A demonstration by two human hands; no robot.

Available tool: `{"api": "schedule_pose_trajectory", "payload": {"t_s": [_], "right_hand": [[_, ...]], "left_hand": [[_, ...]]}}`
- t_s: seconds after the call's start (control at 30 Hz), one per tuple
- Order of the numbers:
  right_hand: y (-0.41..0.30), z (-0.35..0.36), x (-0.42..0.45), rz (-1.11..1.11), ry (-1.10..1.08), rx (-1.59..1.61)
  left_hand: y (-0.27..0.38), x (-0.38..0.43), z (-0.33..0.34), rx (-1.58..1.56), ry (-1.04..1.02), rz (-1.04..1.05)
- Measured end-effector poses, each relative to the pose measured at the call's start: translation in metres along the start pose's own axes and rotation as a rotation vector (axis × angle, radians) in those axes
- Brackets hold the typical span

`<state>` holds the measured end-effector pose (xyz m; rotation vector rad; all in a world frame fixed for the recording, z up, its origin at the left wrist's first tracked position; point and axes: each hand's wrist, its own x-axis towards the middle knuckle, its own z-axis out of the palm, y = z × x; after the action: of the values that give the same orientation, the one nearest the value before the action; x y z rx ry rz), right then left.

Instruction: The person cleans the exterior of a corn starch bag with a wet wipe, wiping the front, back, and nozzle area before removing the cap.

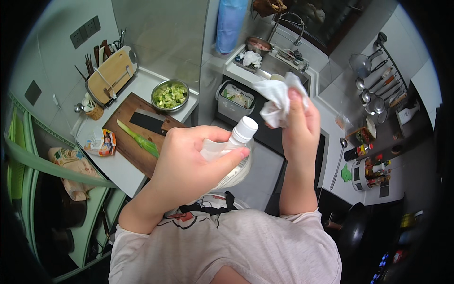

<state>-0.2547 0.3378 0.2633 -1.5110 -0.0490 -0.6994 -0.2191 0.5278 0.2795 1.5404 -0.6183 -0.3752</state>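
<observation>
My left hand [198,156] grips a translucent plastic bottle [236,177] by the handle near its neck. The bottle's white screw cap [244,127] is on, and its lower part is partly hidden behind my hand. Raised at the right, my right hand [301,124] holds a crumpled white cloth or paper towel [276,99] between thumb and fingers. Left of my left hand, a green leafy stalk [140,138] and a cleaver [147,121] lie on a wooden cutting board [124,106]. A metal bowl [187,93] of chopped green vegetables stands beside the board's far edge.
Beyond my hands are a lined trash bin [227,110] and a sink [267,67] with a metal bowl of meat beside it. A knife rack with a board [110,76] stands back left. Right are a long spoon [338,163], a sauce bottle [356,152] and a wok [354,227].
</observation>
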Motion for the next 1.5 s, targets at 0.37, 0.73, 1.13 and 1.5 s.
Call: {"api": "schedule_pose_trajectory", "payload": {"t_s": [0.37, 0.73, 1.13, 1.5], "right_hand": [[-0.010, 0.010, -0.024, -0.454, -0.260, -0.083], [-0.017, 0.025, -0.017, -0.247, -0.078, -0.137], [-0.027, 0.031, -0.024, -0.238, -0.338, -0.292], [-0.032, 0.038, -0.025, 0.166, -0.294, 0.005]], "left_hand": [[-0.006, -0.008, -0.003, 0.212, 0.052, 0.187], [-0.007, -0.012, -0.008, 0.103, -0.042, 0.115], [-0.007, -0.013, -0.009, 0.174, 0.051, 0.138], [-0.015, -0.013, -0.010, 0.226, 0.100, 0.274]]}}
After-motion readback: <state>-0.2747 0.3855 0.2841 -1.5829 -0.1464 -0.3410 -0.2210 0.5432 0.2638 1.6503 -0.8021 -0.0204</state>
